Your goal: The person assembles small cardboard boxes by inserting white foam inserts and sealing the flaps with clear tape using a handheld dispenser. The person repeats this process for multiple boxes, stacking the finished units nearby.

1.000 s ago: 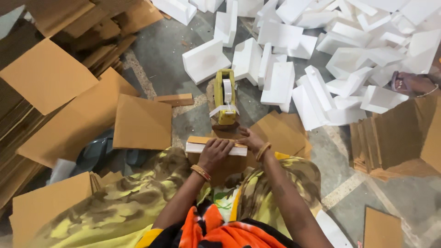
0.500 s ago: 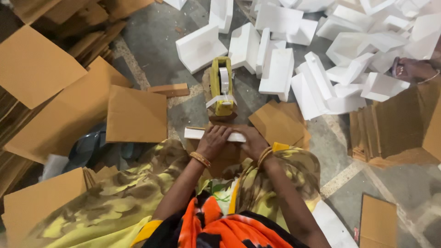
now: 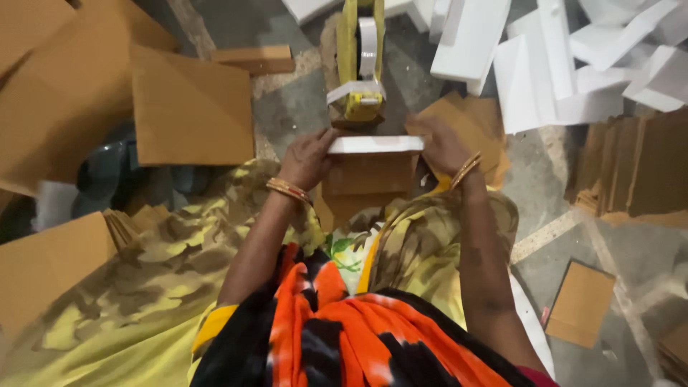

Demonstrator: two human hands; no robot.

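A small brown cardboard box (image 3: 369, 179) with a white foam slab (image 3: 374, 145) on its top stands in front of my lap. My left hand (image 3: 307, 158) grips the slab's left end and the box's left side. My right hand (image 3: 441, 143) holds the right end. Both wrists wear gold bangles. Just beyond the box stands a yellow tape dispenser (image 3: 360, 64) with a roll of white tape, its lower end close to the slab's far edge.
Flat cardboard sheets (image 3: 190, 107) lie to the left, and a stack of cardboard (image 3: 634, 172) stands on edge at the right. White foam pieces (image 3: 545, 64) are heaped at the upper right. A small cardboard square (image 3: 579, 301) lies on the grey floor at the lower right.
The view has dropped and come closer to the box. My hands have shifted apart to the two ends of the foam slab, and the box sits nearer the tape dispenser.
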